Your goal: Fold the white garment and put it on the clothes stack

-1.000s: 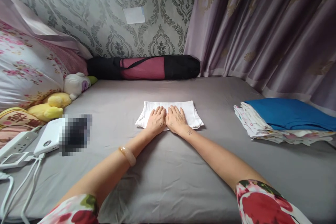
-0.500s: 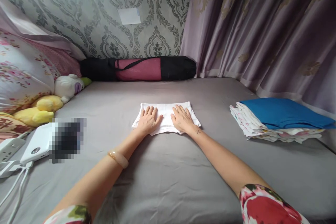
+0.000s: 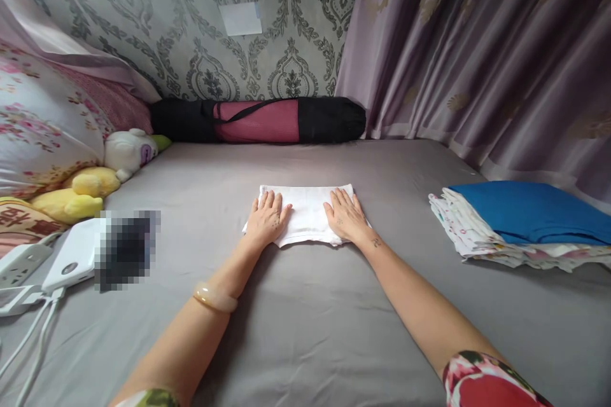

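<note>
- White cloth on grey bed sheet, approx. mid-view; folded, laid flat; far edge nearly straight, near edge uneven w/ layers showing nr corners.
- L hand: palm down on L part of cloth, fingers stretched away from body, thumb out twd middle.
- R hand: same on R part, thumb also twd middle; hands well apart w/ smooth bare cloth btwn.
- Grip, both hands: wide open, flat on fabric, nothing clasped.
- Pale bangle on L forearm.
- Long bag at far end of bed, along wall: black ends, pink mid-section, black strap across top. Filled out to a roll; contents hidden, can't tell what.
- Far R, well apart from R hand: folded stack w/ blue cloth on top, white printed cloths underneath, edges loose.
- Far L: floral pillow, plump; beside it white plush toy & yellow plush toy.
- Nearer, L: power strip, white device w/ cables plugged in; next to device, dark pixelated item, can't ID.
- Bkgd: patterned wall, purple curtain on R.
</note>
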{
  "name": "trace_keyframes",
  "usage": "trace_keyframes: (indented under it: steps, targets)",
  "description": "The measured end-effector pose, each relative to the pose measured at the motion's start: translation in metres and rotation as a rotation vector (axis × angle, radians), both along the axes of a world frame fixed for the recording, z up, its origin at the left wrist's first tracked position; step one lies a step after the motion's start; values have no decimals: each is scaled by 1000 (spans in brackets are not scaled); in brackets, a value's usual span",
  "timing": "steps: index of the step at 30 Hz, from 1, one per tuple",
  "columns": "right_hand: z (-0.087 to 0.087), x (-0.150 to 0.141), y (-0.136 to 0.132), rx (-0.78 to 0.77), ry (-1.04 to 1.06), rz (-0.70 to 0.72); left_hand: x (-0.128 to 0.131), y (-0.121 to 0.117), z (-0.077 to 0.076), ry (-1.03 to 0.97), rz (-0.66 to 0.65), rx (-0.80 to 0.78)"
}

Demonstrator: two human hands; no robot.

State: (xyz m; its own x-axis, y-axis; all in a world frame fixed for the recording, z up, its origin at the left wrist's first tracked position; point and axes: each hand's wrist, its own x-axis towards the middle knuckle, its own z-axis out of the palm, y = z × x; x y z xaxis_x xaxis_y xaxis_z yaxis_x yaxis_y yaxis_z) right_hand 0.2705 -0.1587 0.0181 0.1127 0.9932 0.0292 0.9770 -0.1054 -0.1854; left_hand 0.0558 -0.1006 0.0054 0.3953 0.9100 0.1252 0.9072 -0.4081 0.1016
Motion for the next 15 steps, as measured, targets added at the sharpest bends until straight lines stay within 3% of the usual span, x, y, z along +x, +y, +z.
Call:
trace_keyframes:
  steps: [8, 15]
  targets:
    - [2, 1, 1, -35, 5, 2, 2, -1, 4, 3, 19, -25]
    - [5, 21, 6, 11, -24, -8, -4, 10, 11, -56, 39, 92]
